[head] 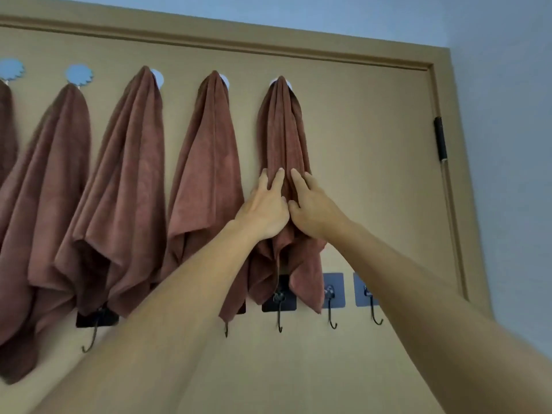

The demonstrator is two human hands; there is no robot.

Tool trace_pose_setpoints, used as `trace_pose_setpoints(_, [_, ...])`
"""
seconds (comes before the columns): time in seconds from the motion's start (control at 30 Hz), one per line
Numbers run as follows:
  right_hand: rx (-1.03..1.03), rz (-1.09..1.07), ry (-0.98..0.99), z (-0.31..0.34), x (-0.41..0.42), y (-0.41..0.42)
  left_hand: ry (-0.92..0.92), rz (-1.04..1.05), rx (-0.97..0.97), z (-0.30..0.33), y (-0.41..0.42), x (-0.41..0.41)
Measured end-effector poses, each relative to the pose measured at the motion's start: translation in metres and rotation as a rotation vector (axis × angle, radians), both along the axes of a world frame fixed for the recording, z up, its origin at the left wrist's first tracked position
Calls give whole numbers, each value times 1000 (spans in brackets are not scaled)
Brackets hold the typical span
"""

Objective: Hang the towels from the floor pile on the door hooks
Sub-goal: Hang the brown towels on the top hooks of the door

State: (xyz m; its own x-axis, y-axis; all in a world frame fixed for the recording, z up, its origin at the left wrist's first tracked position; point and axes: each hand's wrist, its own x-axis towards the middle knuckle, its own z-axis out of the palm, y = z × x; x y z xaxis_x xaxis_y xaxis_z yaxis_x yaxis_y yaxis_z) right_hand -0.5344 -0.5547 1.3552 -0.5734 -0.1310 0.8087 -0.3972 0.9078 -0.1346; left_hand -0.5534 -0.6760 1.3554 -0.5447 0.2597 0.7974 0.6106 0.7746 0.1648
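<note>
Several reddish-brown towels hang from a row of round silver hooks high on the tan door (373,174). The rightmost towel (282,130) hangs from its hook (287,83). My left hand (265,204) and my right hand (313,207) lie side by side on this towel's middle, fingers stretched upward and pressing the cloth against the door. Neither hand grips it. The neighbouring towel (209,174) hangs just left of my left forearm. The floor pile is out of view.
A lower row of black hooks on square pads crosses the door; one (279,306) sits under the rightmost towel, two bare ones (331,300) (370,297) further right. A black hinge (439,135) is on the door's right edge, with the blue-grey wall (507,144) beyond.
</note>
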Motion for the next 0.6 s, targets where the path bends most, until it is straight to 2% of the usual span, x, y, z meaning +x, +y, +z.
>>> trace_pose_setpoints(0.2, [38, -67, -283, -113, 51, -1, -268, -10, -136, -102, -3, 57])
trace_pose_setpoints(0.4, [133, -187, -495, -185, 114, 13, -364, -20, -281, -161, 3, 113])
trace_pose_setpoints(0.6, [179, -320, -603, -241, 189, 52, -460, 33, -427, -215, 30, 171])
